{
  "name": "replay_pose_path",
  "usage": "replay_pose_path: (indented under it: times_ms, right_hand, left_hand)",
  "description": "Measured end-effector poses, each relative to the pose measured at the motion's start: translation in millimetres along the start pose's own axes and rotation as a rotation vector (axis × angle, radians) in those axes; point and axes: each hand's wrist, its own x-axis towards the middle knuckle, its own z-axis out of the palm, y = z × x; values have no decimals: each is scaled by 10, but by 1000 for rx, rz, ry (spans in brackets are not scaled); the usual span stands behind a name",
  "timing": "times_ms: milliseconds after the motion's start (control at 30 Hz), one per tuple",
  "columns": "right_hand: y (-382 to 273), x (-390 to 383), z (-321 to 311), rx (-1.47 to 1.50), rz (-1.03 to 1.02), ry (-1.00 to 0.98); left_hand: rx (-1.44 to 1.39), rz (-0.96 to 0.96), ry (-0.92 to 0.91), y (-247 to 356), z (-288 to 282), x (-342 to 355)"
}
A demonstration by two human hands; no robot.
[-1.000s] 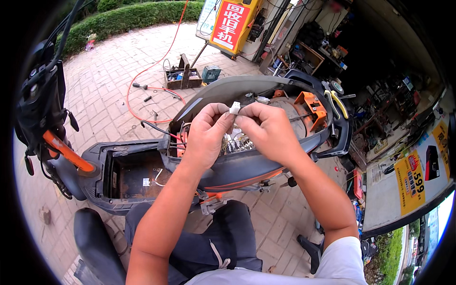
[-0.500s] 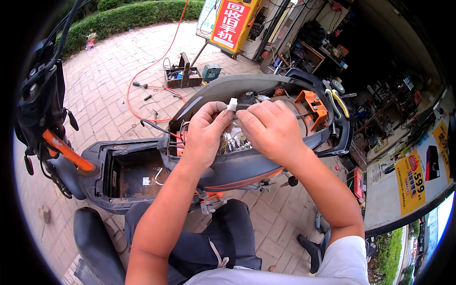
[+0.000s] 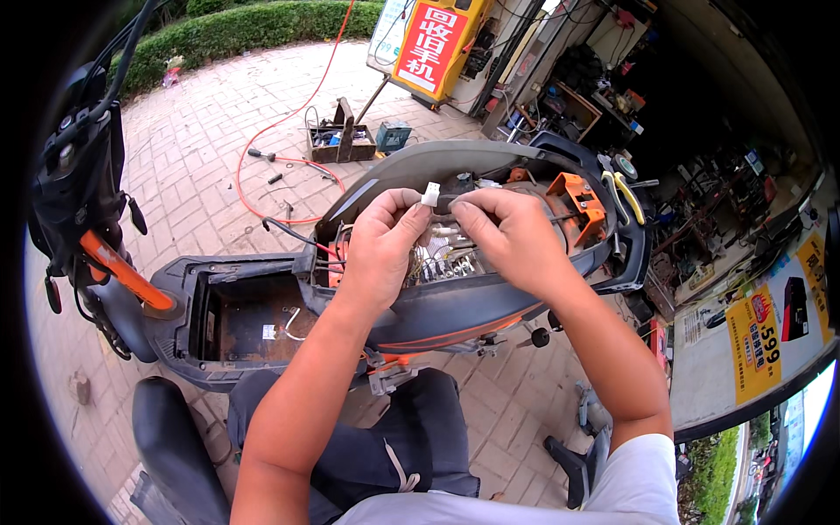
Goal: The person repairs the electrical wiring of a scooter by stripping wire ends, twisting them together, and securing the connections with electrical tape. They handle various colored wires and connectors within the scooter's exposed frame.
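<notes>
Between thumb and fingers my left hand (image 3: 378, 245) pinches a small white plastic plug connector (image 3: 430, 193). Close beside it, my right hand (image 3: 516, 236) is closed on a dark strip or cable (image 3: 444, 204), which runs from the connector's side; whether it is tape or sleeving I cannot tell. Both hands are held above the opened body of an electric scooter (image 3: 437, 317). Below them, bundled wires and metal terminals (image 3: 444, 262) show in the open compartment.
Yellow-handled pliers (image 3: 628, 198) lie on the scooter's tail, near an orange bracket (image 3: 577, 207). A toolbox (image 3: 350, 144) and a red hose (image 3: 248, 144) are on the paving beyond. The footwell (image 3: 254, 306) gapes at left; a black seat (image 3: 175, 446) lies near my leg.
My right-hand fingers have shifted slightly, with the thumb now more in sight along the dark strip. My left hand still grips the white connector in nearly the same place.
</notes>
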Motion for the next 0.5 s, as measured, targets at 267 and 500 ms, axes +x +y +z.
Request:
replay_pose_path:
  times_ms: [267, 500]
  right_hand:
    - [69, 21, 9, -751, -794, 168]
    - [-40, 108, -2, 677, 539, -256]
  left_hand:
    - [-20, 2, -26, -16, -3, 30]
    - [36, 32, 2, 34, 56, -21]
